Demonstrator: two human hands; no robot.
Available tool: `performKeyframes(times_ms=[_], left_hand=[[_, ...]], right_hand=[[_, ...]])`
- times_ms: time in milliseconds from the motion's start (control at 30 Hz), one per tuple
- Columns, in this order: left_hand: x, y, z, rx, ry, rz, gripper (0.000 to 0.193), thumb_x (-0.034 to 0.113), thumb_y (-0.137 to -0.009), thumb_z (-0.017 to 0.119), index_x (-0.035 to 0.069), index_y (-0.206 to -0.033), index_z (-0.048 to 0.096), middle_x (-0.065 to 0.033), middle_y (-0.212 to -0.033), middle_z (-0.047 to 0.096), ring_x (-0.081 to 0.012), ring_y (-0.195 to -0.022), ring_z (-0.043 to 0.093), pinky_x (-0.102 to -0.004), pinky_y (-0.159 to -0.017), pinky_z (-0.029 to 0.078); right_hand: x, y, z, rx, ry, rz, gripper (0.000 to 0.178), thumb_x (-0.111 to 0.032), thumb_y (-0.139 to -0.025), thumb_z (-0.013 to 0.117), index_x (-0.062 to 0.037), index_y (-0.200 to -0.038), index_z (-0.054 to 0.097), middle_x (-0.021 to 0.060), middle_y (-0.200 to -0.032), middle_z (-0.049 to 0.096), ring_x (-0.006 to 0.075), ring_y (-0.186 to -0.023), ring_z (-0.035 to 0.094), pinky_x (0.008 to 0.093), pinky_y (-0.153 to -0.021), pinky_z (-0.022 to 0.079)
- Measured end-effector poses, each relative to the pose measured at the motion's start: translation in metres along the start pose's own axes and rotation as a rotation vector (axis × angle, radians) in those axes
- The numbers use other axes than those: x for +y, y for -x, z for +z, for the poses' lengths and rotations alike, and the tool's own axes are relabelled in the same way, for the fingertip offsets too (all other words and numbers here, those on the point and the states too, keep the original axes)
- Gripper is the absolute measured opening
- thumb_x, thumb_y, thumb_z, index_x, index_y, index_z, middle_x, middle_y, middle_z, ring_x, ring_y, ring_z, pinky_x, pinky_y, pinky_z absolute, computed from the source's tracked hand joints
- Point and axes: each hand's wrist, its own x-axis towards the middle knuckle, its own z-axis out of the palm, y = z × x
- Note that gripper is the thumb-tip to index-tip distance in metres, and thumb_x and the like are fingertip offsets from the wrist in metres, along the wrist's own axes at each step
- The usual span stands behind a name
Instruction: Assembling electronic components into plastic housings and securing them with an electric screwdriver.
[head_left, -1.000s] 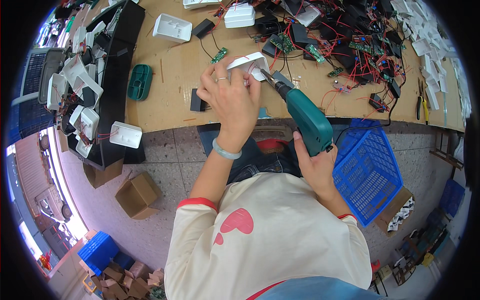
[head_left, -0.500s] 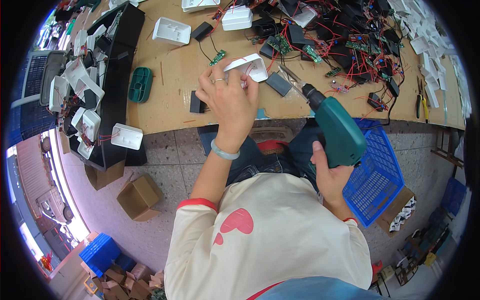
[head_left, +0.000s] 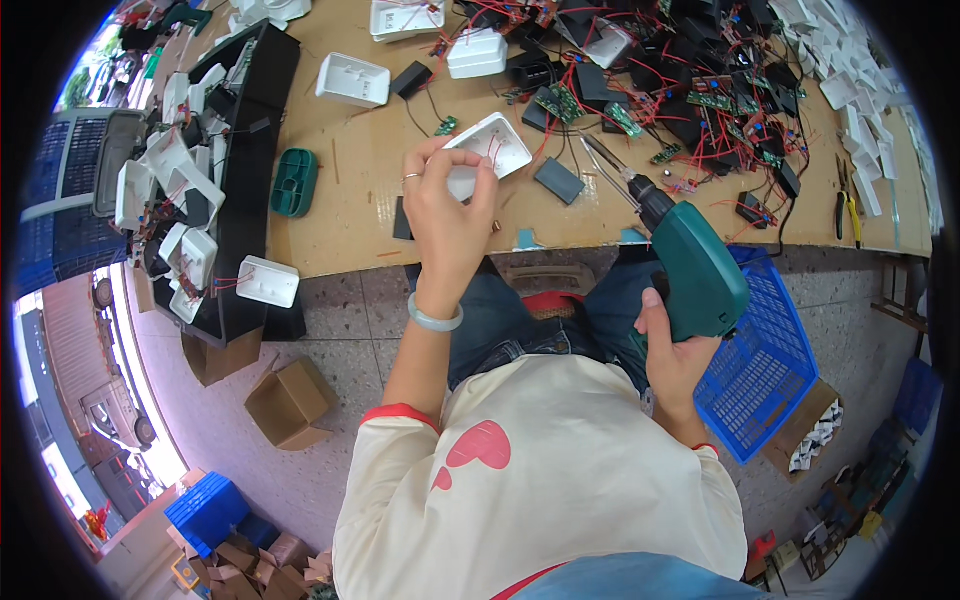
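Note:
My left hand (head_left: pixel 450 200) is over the near left end of a white plastic case (head_left: pixel 508 150), with thumb and forefinger pinched together inside its rim. What the pinch holds is too small or hidden to make out. Thin red wires show inside the case. My right hand (head_left: pixel 672 350) grips a green power drill (head_left: pixel 705 270) with a black chuck and long thin metal tip. That tip points up and left over the table, apart from the case. Beside the case lies a flat black box (head_left: pixel 559 181); another dark box (head_left: pixel 402 220) is partly behind my left hand.
Black boxes, green circuit boards and red wires pile up at the back right (head_left: pixel 690 110). White cases (head_left: pixel 353 80) stand at the back. A green divided tray (head_left: pixel 294 183) sits left, by a black bin (head_left: pixel 250 170). Pliers (head_left: pixel 849 205) lie right; a blue basket (head_left: pixel 765 350) stands below.
My left thumb and forefinger have come together over the white case, which is turned a little. The drill has shifted slightly right and down in view. The whole view has shifted slightly.

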Motion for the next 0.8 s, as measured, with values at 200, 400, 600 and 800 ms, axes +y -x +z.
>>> performKeyframes(times_ms=[200,400,600,800], left_hand=[[-0.024,-0.032,-0.086,0.154,0.854,-0.527,0.011,0.012,-0.098,0.063,0.002,-0.102,0.064,-0.0061,-0.097,0.068,-0.0169,-0.082,0.066,-0.0339,-0.073,0.055],[-0.080,-0.094,-0.248,0.428,1.535,-0.234,0.039,0.011,-0.098,0.056,-0.006,-0.131,0.046,-0.0230,-0.115,0.058,-0.0294,-0.097,0.060,-0.0434,-0.080,0.055],[-0.169,-0.150,-0.407,0.984,0.595,-0.188,0.016,0.012,-0.095,0.062,-0.003,-0.098,0.062,-0.0137,-0.092,0.065,-0.0232,-0.075,0.066,-0.0387,-0.059,0.055],[-0.256,-0.124,-0.421,0.908,-0.047,-0.500,0.033,0.022,-0.085,0.071,-0.009,-0.097,0.073,-0.0159,-0.090,0.072,-0.0263,-0.073,0.070,-0.0380,-0.066,0.056]], right_hand=[[0.004,0.005,-0.002,0.034,0.031,0.011,0.020,-0.002,-0.096,0.064,0.0060,-0.114,0.062,0.0014,-0.069,0.057,0.0083,-0.059,0.052,0.0227,-0.056,0.041],[-0.001,0.002,-0.005,0.008,0.111,0.012,0.026,-0.005,-0.098,0.062,0.0071,-0.121,0.059,0.0017,-0.066,0.055,0.0080,-0.058,0.050,0.0231,-0.056,0.040],[-0.002,-0.003,0.001,-0.002,0.108,0.021,0.028,-0.005,-0.098,0.061,0.0079,-0.124,0.059,0.0020,-0.065,0.054,0.0076,-0.058,0.050,0.0229,-0.055,0.041],[0.000,-0.007,0.002,0.026,0.098,-0.001,0.028,-0.003,-0.097,0.062,0.0077,-0.123,0.060,0.0021,-0.065,0.055,0.0078,-0.057,0.050,0.0231,-0.055,0.042]])
